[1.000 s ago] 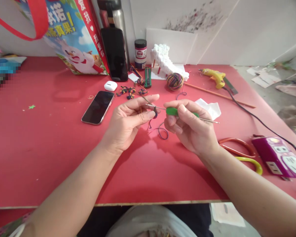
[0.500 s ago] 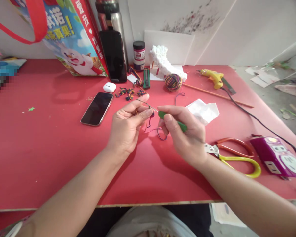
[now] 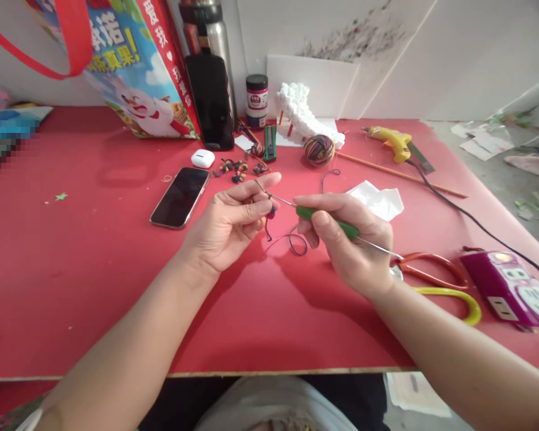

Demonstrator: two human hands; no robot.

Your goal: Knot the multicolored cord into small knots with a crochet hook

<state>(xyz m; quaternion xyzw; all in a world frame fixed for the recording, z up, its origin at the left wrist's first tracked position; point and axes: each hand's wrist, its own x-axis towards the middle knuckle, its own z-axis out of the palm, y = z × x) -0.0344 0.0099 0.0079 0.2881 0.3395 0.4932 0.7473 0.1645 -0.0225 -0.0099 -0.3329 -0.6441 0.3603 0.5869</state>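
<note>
My right hand (image 3: 348,242) is closed round the green handle of a crochet hook (image 3: 327,222), whose thin metal tip points left. Between the thumb and fingers of my left hand (image 3: 231,224) is a small dark multicoloured piece of yarn work (image 3: 270,211), with yarn running over the raised index finger. The hook's tip meets the yarn at the left fingertips. A loose loop of yarn (image 3: 298,244) lies on the table below the hands. Behind them sits a multicoloured yarn ball (image 3: 318,150), and several small crocheted pieces (image 3: 238,169) lie to its left.
A phone (image 3: 180,197) and a white earbud case (image 3: 203,158) lie left. Crumpled white paper (image 3: 377,200), scissors (image 3: 449,293), a purple power socket (image 3: 507,287) and a yellow glue gun (image 3: 390,142) are right. A bag (image 3: 148,90), bottle and jar (image 3: 257,100) stand behind.
My right hand and the hook have moved slightly right, and more of the metal shaft shows at both ends of the handle. The left hand still pinches the yarn work.
</note>
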